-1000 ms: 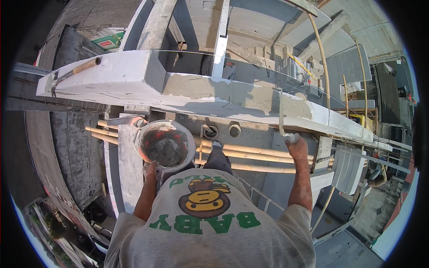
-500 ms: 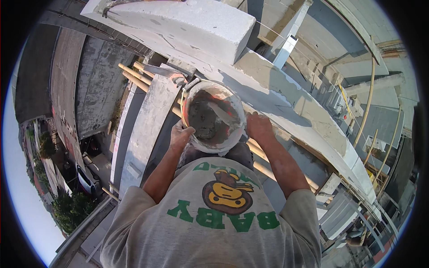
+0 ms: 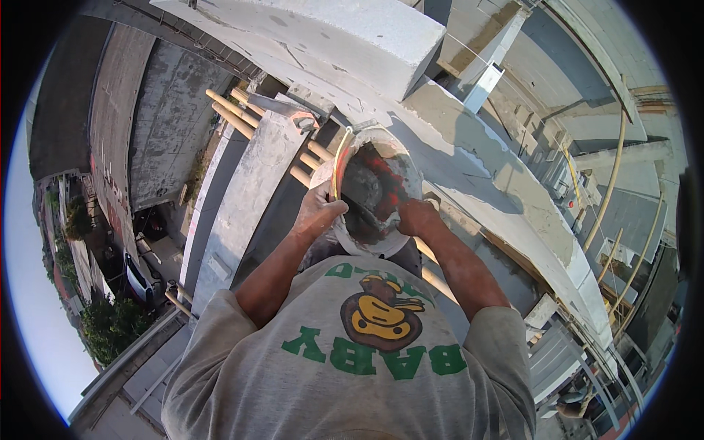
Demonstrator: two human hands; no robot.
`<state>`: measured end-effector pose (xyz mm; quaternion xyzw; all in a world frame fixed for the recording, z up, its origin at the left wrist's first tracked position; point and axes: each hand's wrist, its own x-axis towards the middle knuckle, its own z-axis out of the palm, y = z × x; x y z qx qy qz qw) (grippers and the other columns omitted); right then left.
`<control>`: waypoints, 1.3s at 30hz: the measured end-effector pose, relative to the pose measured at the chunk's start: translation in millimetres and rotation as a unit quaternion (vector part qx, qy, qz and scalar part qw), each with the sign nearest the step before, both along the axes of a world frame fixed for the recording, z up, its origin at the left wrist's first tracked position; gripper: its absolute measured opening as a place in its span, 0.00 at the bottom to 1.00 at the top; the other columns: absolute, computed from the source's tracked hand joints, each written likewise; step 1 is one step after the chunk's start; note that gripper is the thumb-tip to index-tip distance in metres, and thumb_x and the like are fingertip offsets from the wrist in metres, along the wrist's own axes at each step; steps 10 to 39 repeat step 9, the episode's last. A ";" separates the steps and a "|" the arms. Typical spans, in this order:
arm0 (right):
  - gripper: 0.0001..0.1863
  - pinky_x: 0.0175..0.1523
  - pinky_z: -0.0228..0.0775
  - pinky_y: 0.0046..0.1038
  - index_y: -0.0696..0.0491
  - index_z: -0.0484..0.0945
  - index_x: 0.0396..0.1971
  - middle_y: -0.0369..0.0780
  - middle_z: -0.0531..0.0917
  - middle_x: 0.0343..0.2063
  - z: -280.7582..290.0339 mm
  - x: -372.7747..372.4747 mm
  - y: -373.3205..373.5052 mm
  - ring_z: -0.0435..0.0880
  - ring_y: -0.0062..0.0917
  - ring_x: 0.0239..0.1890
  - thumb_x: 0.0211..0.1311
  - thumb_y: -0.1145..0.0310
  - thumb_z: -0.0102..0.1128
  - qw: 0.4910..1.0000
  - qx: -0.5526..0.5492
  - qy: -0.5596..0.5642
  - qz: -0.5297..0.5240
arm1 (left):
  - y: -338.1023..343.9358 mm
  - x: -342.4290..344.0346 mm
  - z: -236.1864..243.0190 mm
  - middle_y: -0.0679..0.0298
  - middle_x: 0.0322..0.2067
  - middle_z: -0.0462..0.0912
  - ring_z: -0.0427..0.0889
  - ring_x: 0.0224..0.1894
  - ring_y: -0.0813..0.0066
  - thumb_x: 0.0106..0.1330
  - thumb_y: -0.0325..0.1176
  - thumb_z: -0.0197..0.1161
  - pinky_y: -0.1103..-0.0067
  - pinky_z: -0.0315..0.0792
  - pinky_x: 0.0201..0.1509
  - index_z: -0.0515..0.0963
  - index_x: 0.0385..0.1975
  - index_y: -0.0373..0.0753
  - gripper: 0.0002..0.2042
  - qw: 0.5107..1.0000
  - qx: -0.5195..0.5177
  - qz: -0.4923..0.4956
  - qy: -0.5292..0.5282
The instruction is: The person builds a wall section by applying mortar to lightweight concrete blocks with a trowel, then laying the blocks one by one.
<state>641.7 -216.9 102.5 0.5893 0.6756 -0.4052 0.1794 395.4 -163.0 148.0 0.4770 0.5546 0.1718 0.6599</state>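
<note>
A round bucket (image 3: pixel 405 158) with a mortar-crusted rim stands in front of my body, tipped compared with before. Grey wet mortar (image 3: pixel 364 187) lies inside, and reddish patches show on the inner wall. My left hand (image 3: pixel 320 213) is closed on the bucket's left edge, its thumb over the rim next to the upright handle. At the right edge, my right hand (image 3: pixel 419 218) is closed around what looks like the handle of a trowel. The trowel's dark blade (image 3: pixel 359 211) reaches into the bucket; its grip is hidden by my fingers.
A hand saw (image 3: pixel 282 110) lies on a pale slab left of the bucket. Several wooden poles (image 3: pixel 235 117) stick out below. A white block wall (image 3: pixel 469 172) with spread mortar runs diagonally on the right. Far down at left, a car (image 3: pixel 139 279) stands beside trees.
The bucket has turned and tipped, and its handle has swung up. My left hand has moved inward along the rim. The trowel blade has turned from its pale face to a dark edge.
</note>
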 end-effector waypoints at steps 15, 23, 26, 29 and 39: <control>0.24 0.51 0.72 0.37 0.54 0.77 0.46 0.53 0.80 0.42 10.9 -11.7 -8.2 0.80 0.39 0.47 0.47 0.59 0.63 0.985 -0.077 0.143 0.063 | -14.8 -10.5 -3.2 0.71 0.22 0.73 0.69 0.26 0.84 0.49 0.26 0.60 0.83 0.66 0.32 0.76 0.31 0.36 0.09 1.000 0.005 0.017 -0.020; 0.24 0.51 0.72 0.37 0.54 0.77 0.46 0.53 0.80 0.42 10.9 -11.7 -8.2 0.80 0.39 0.47 0.47 0.59 0.63 0.985 -0.077 0.143 0.063 | -14.8 -10.5 -3.2 0.71 0.22 0.73 0.69 0.26 0.84 0.49 0.26 0.60 0.83 0.66 0.32 0.76 0.31 0.36 0.09 1.000 0.005 0.017 -0.020; 0.24 0.51 0.72 0.37 0.54 0.77 0.46 0.53 0.80 0.42 10.9 -11.7 -8.2 0.80 0.39 0.47 0.47 0.59 0.63 0.985 -0.077 0.143 0.063 | -14.8 -10.5 -3.2 0.71 0.22 0.73 0.69 0.26 0.84 0.49 0.26 0.60 0.83 0.66 0.32 0.76 0.31 0.36 0.09 1.000 0.005 0.017 -0.020; 0.24 0.51 0.72 0.37 0.54 0.77 0.46 0.53 0.80 0.42 10.9 -11.7 -8.2 0.80 0.39 0.47 0.47 0.59 0.63 0.985 -0.077 0.143 0.063 | -14.8 -10.5 -3.2 0.71 0.22 0.73 0.69 0.26 0.84 0.49 0.26 0.60 0.83 0.66 0.32 0.76 0.31 0.36 0.09 1.000 0.005 0.017 -0.020; 0.24 0.51 0.72 0.37 0.54 0.77 0.46 0.53 0.80 0.42 10.9 -11.7 -8.2 0.80 0.39 0.47 0.47 0.59 0.63 0.985 -0.077 0.143 0.063 | -14.8 -10.5 -3.2 0.71 0.22 0.73 0.69 0.26 0.84 0.49 0.26 0.60 0.83 0.66 0.32 0.76 0.31 0.36 0.09 1.000 0.005 0.017 -0.020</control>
